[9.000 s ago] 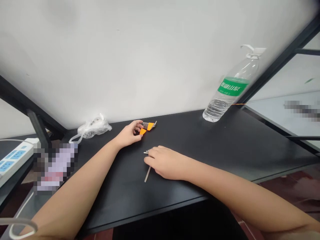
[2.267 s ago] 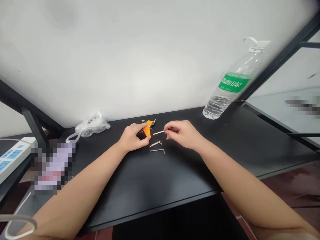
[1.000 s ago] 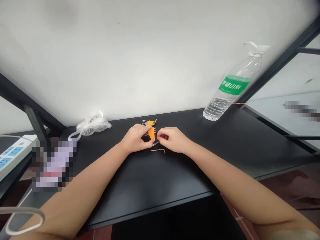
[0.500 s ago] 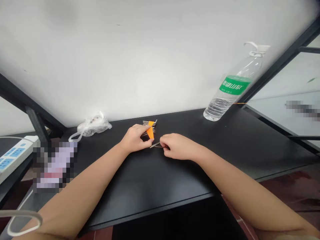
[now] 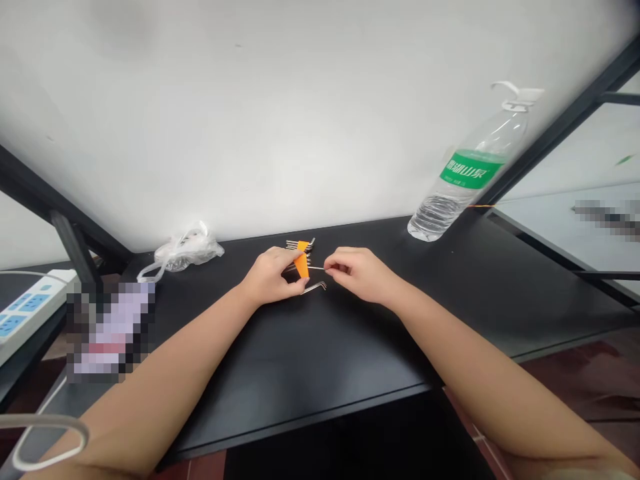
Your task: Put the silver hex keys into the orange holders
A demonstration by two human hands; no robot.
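Between the thumb and fingers of my left hand (image 5: pixel 274 275) is an orange hex key holder (image 5: pixel 303 265), standing on the black table. Several L-shaped metal keys (image 5: pixel 309 245) sit in its upper part. My right hand (image 5: pixel 363 275) pinches a thin hex key (image 5: pixel 317 269), whose far end reaches the right side of the holder; whether it is inside a hole I cannot tell. Loose hex keys (image 5: pixel 316 286) lie on the table just below the holder, by my left thumb.
A large water bottle (image 5: pixel 457 180) with a green label stands at the back right against the wall. A clear plastic bag (image 5: pixel 187 248) lies at the back left. On the left are a blurred-out flat item (image 5: pixel 115 327) and a white power strip (image 5: pixel 37 300).
My right hand has moved up from the loose keys and now holds one thin key against the holder. The loose keys are uncovered. My left hand keeps its place.
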